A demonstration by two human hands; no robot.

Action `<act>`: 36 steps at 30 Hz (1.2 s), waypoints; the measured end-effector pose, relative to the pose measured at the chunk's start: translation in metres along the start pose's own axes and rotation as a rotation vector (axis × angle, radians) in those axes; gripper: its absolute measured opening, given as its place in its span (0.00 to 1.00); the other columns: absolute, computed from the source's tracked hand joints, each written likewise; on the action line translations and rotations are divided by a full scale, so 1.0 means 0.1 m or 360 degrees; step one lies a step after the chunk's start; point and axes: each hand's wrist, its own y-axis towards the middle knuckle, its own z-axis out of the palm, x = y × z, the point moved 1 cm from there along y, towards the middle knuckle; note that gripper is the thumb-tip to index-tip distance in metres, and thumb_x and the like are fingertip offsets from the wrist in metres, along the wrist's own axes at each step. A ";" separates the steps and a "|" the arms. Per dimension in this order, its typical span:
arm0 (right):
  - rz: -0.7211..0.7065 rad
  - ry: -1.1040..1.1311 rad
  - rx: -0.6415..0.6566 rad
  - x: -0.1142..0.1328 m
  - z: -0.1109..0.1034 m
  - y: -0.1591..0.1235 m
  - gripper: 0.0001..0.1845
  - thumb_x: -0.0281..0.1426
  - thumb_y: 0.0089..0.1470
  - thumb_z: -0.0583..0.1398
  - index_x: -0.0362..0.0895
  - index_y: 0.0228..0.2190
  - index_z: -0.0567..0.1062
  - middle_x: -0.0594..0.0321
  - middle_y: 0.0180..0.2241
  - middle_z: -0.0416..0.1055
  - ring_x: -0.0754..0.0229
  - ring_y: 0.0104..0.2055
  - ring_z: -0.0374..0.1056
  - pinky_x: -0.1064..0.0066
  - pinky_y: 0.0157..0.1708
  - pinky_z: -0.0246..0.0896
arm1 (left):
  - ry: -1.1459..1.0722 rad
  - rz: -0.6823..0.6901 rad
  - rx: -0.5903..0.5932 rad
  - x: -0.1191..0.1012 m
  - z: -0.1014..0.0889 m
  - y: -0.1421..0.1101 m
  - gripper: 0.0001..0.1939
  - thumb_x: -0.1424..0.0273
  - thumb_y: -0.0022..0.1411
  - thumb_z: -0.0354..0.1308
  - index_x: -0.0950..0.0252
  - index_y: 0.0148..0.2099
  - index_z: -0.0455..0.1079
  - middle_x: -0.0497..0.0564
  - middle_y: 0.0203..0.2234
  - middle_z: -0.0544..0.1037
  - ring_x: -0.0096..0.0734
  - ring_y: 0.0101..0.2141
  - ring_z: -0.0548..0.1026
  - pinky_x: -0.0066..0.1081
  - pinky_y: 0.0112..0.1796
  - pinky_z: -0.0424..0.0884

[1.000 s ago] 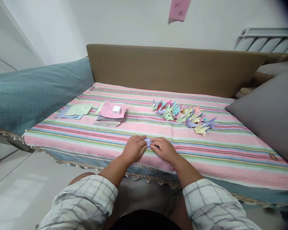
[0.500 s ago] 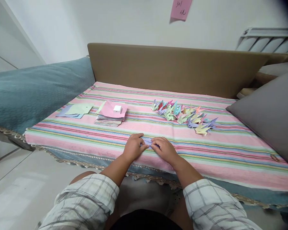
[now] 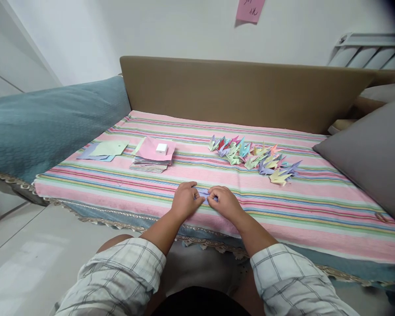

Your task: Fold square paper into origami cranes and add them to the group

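Observation:
My left hand (image 3: 185, 201) and my right hand (image 3: 224, 203) rest side by side on the striped cloth (image 3: 316, 206) near its front edge. Between their fingertips lies a small pale purple piece of folded paper (image 3: 204, 193). Both hands have curled fingers pressed down on it, and most of the paper is hidden under them. A row of several folded paper cranes (image 3: 255, 157) in mixed colours lies further back to the right. A stack of square paper sheets (image 3: 151, 157) with a pink sheet on top and a small white block (image 3: 161, 149) sits back left.
Loose green and blue sheets (image 3: 104, 150) lie at the far left of the cloth. A teal blanket (image 3: 49, 123) rises on the left, a brown backrest (image 3: 243, 94) stands behind, and a grey cushion (image 3: 375, 153) leans at the right.
Both hands stay on the purple paper with only slight finger shifts. The camera has tilted a little, so the scene sits slightly higher in view.

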 end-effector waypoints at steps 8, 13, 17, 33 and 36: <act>0.0022 0.0025 -0.0010 -0.02 0.00 -0.02 0.03 0.26 0.45 0.59 0.45 0.24 0.68 0.61 0.33 0.73 0.57 0.37 0.66 0.67 0.39 0.58 | -0.0004 -0.0110 0.0005 -0.05 -0.01 0.01 0.06 0.68 0.47 0.64 0.63 0.28 0.71 0.52 0.41 0.75 0.40 0.45 0.70 0.37 0.46 0.64; 0.0090 0.0060 0.0027 -0.03 -0.03 -0.04 0.09 0.28 0.47 0.60 0.45 0.34 0.70 0.62 0.35 0.72 0.58 0.37 0.64 0.67 0.38 0.58 | -0.0017 -0.0124 0.0020 -0.05 -0.02 0.00 0.19 0.68 0.48 0.65 0.59 0.45 0.73 0.53 0.53 0.68 0.43 0.52 0.65 0.41 0.51 0.61; 0.0091 0.0089 0.0088 -0.03 -0.04 -0.03 0.10 0.27 0.48 0.60 0.45 0.36 0.71 0.61 0.37 0.73 0.57 0.39 0.65 0.65 0.41 0.59 | 0.0043 -0.0109 0.0136 -0.04 -0.02 0.00 0.16 0.66 0.52 0.63 0.53 0.45 0.75 0.49 0.59 0.60 0.46 0.56 0.61 0.43 0.55 0.57; -0.0151 -0.0066 0.0181 -0.22 -0.05 -0.07 0.17 0.23 0.51 0.56 0.45 0.42 0.75 0.55 0.46 0.71 0.55 0.48 0.65 0.57 0.50 0.60 | 0.0044 -0.0152 0.0182 -0.04 -0.04 0.02 0.13 0.63 0.52 0.62 0.49 0.43 0.76 0.47 0.59 0.61 0.47 0.55 0.61 0.44 0.55 0.59; -0.0146 -0.0142 0.0169 -0.22 -0.07 -0.11 0.20 0.21 0.51 0.52 0.45 0.42 0.76 0.56 0.47 0.71 0.56 0.48 0.65 0.59 0.50 0.61 | 0.0048 -0.0119 0.0176 -0.03 -0.03 0.02 0.13 0.63 0.52 0.62 0.50 0.43 0.76 0.49 0.59 0.61 0.48 0.55 0.61 0.45 0.54 0.59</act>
